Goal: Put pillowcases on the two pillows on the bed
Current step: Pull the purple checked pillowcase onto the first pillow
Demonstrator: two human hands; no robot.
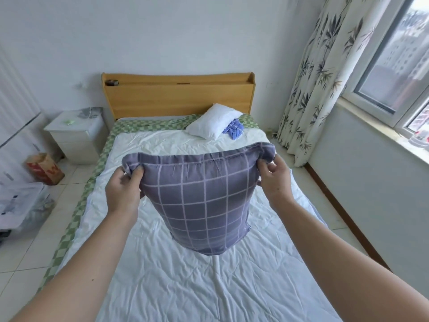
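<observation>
Both hands, left hand [123,191] and right hand [275,182], pinch the purple checked pillow [199,205]; bare white pillow [212,120] at twelve o'clock.

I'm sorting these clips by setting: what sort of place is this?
Most likely a home bedroom: a bed with a wooden headboard, a nightstand beside it, and a curtain at the window.
</observation>
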